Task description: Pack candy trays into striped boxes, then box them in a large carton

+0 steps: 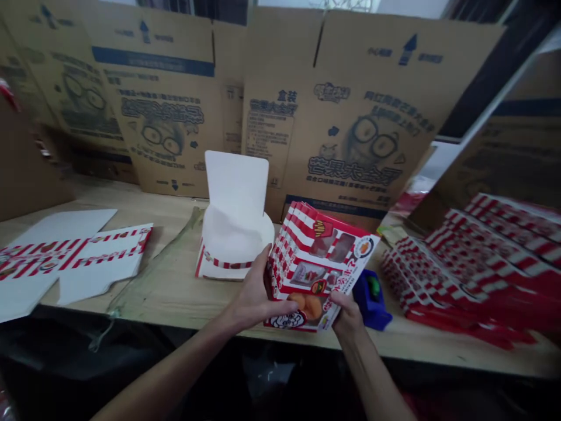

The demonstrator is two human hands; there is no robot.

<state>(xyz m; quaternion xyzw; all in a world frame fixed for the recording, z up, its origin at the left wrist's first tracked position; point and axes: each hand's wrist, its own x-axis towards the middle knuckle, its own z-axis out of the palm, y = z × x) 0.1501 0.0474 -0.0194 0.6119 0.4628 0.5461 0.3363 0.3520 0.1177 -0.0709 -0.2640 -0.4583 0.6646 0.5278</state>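
Note:
A stack of red-and-white printed boxes (324,257) is held between both hands above the table's front edge. My left hand (256,298) grips its left side, thumb across the lower front. At the lower right, my right hand (348,313) has its fingers closed on the same stack. Just left of the stack stands a white open carton (236,228) with a raised back flap and a striped band along its front. A blue tape dispenser (372,301) with a green part sits right behind my right hand.
Flat printed card sheets (105,257) lie on the wooden table (175,298) at the left. Piles of striped red-and-white boxes (464,269) fill the right side. Large brown cardboard boxes (280,117) stand along the back.

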